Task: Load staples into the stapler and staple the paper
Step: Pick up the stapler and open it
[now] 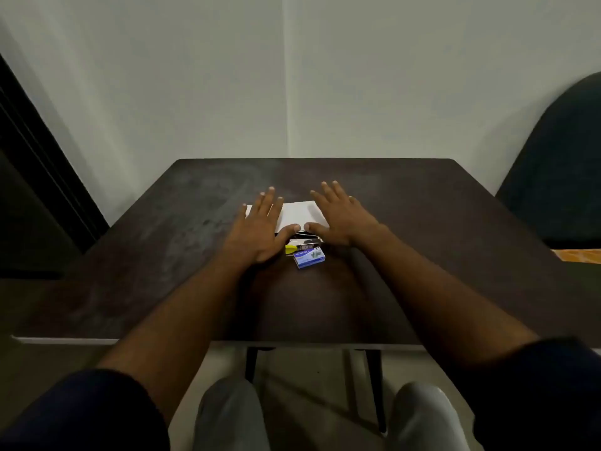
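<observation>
resting flat and spread, holding nothing, left hand (260,227) and right hand (340,219) flank the paper (297,212), stapler (304,244) and staple box (309,258) just behind their thumbs.

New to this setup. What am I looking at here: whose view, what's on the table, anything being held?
There is no robot here: a person does the task with bare hands. The single picture comes from a wide-angle camera worn on the head, looking forward and down, so the forearms reach in from the bottom.

The left hand and right hand are spread open, palms down, over a dark table. Neither holds anything.

Between them lies white paper. Nearer the person, just below the thumbs, sits a stapler with a yellow part; it is partly hidden. Closest is a small blue box, probably the staples. A dark chair stands to the right.
</observation>
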